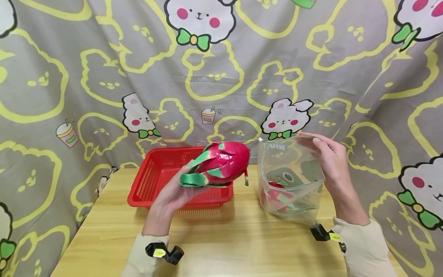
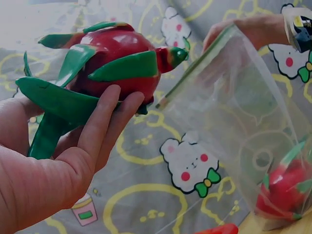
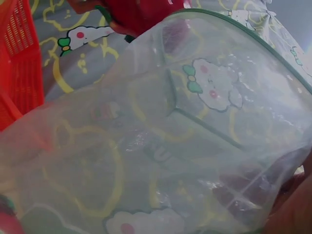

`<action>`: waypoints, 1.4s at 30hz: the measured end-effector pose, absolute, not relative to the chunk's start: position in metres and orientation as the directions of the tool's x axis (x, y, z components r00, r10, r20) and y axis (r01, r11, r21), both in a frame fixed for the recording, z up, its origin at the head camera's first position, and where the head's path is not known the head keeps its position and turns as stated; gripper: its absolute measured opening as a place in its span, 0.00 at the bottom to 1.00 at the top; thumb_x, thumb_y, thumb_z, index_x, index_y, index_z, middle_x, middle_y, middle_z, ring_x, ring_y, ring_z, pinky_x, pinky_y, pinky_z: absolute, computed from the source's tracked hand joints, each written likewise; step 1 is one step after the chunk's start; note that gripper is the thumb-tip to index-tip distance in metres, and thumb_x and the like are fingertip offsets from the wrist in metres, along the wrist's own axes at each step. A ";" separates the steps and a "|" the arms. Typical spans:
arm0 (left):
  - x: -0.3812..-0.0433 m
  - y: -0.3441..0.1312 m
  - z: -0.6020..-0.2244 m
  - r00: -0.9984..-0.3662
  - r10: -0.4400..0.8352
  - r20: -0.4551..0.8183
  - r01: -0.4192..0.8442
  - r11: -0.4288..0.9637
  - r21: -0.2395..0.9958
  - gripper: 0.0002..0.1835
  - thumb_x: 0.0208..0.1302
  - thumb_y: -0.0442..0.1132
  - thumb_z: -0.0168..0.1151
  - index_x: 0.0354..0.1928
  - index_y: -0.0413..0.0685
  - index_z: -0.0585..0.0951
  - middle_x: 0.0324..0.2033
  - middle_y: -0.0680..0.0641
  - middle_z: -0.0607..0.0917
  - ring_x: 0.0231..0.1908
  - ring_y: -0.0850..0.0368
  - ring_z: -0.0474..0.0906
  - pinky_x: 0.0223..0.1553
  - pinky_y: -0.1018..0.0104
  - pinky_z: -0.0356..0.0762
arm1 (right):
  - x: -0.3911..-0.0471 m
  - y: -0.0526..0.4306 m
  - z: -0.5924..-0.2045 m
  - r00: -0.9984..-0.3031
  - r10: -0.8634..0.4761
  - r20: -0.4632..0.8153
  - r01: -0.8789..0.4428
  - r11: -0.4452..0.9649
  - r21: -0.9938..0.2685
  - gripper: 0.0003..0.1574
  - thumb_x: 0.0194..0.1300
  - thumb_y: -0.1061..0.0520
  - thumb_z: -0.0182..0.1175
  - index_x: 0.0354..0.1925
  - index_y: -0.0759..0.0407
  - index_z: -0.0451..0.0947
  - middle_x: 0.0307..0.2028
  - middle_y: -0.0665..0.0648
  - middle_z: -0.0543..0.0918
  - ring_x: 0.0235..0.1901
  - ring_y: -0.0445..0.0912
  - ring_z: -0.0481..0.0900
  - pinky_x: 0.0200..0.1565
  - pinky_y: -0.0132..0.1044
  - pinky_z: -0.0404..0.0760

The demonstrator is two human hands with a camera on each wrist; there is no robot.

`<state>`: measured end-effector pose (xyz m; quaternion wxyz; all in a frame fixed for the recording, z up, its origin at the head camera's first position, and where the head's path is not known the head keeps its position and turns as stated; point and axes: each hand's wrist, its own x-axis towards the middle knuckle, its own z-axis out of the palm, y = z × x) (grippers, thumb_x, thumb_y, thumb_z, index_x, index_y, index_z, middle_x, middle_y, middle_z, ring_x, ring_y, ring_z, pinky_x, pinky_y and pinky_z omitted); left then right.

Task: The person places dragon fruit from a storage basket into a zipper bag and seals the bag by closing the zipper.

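My left hand (image 1: pixel 176 196) holds a red dragon fruit (image 1: pixel 230 161) with green-tipped scales, above the right side of the red basket. In the left wrist view its fingers lie along the underside of the fruit, which looks glossy like a model. My right hand (image 1: pixel 333 163) grips the upper right edge of a translucent zip bag (image 1: pixel 270 161) with a greenish rim; the bag stands on the table with its mouth spread. Another dragon fruit (image 2: pixel 282 190) lies at the bottom of the bag, seen through its wall. The bag fills most of the right wrist view, hiding most of the right hand there.
A red plastic basket (image 1: pixel 140 188) with perforated walls stands on the left of the wooden table (image 1: pixel 242 238). A grey curtain (image 1: pixel 166 77) printed with cartoon rabbits hangs close behind. Each sleeve carries a small black wrist camera (image 1: pixel 320 232).
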<state>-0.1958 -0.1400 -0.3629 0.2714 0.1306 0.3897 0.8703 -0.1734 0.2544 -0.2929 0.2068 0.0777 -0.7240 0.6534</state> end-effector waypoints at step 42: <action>-0.213 -0.085 -0.305 -0.861 0.481 0.165 0.060 -0.227 0.972 0.25 0.79 0.49 0.54 0.61 0.34 0.81 0.55 0.37 0.84 0.49 0.44 0.87 0.53 0.52 0.82 | -0.168 0.259 -0.308 -0.910 0.100 0.402 -0.410 -0.066 -0.910 0.22 0.81 0.55 0.50 0.59 0.70 0.80 0.47 0.51 0.90 0.53 0.41 0.85 0.55 0.29 0.76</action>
